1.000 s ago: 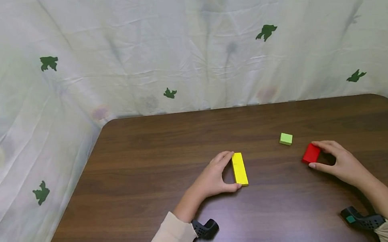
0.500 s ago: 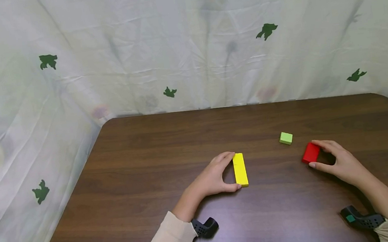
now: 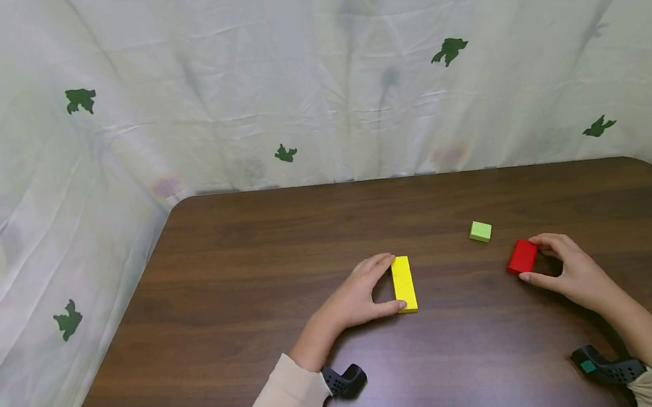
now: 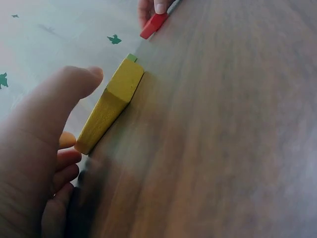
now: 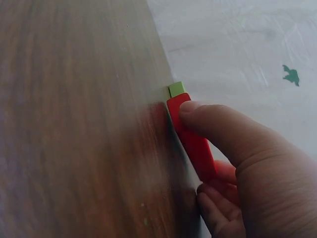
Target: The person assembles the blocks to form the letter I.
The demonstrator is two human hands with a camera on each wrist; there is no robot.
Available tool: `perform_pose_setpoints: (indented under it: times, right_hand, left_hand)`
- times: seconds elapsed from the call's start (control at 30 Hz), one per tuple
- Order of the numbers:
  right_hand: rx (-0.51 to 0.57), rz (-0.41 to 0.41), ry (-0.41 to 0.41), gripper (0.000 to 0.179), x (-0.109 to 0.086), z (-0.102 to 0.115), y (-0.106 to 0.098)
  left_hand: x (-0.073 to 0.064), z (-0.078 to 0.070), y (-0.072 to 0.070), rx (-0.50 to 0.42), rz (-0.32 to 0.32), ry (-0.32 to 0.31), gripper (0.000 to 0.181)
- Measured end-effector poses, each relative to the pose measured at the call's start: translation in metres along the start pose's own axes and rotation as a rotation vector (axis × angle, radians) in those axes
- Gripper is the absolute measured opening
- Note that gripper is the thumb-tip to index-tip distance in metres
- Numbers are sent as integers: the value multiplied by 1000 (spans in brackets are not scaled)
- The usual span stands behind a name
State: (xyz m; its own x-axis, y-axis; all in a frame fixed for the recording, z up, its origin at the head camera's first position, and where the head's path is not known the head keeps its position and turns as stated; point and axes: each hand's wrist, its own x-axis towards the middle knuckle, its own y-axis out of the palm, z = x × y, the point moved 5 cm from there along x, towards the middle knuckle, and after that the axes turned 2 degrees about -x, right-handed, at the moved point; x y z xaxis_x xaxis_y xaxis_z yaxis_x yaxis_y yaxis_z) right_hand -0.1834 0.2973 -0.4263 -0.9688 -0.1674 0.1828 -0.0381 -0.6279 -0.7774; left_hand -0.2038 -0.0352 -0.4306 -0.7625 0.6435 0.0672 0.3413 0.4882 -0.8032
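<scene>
A long yellow block (image 3: 404, 285) lies on the wooden table, near the middle in the head view. My left hand (image 3: 355, 300) is spread beside it, fingertips by its far end. In the left wrist view the thumb (image 4: 81, 82) is raised off the yellow block (image 4: 111, 101). To the right, my right hand (image 3: 573, 273) holds a red block (image 3: 522, 256) between thumb and fingers. The right wrist view has the thumb (image 5: 190, 109) against the near end of the red block, fingers curled at its other end. A small light green block (image 3: 480, 231) sits behind and left of the red one.
The brown wooden table (image 3: 245, 240) has rounded far corners. A pale curtain (image 3: 317, 82) with green leaf-like shapes hangs behind it and along the left side. A black wrist camera (image 3: 346, 382) sits on the left wrist, another wrist camera (image 3: 605, 367) on the right.
My left thumb has come off the near end of the yellow block and now overlaps its top in the head view. My right fingertips have drawn back slightly along the red block. The blocks stay put.
</scene>
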Motion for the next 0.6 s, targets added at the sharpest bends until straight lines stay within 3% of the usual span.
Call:
perform_pose_setpoints:
  times: [0.3, 0.6]
  right_hand:
    - [-11, -5, 6, 65, -1, 8, -2]
    - [53, -57, -93, 64, -1, 26, -1]
  left_hand:
    - [0, 2, 0, 19, -17, 3, 70]
    - [1, 2, 1, 23, -22, 1, 70]
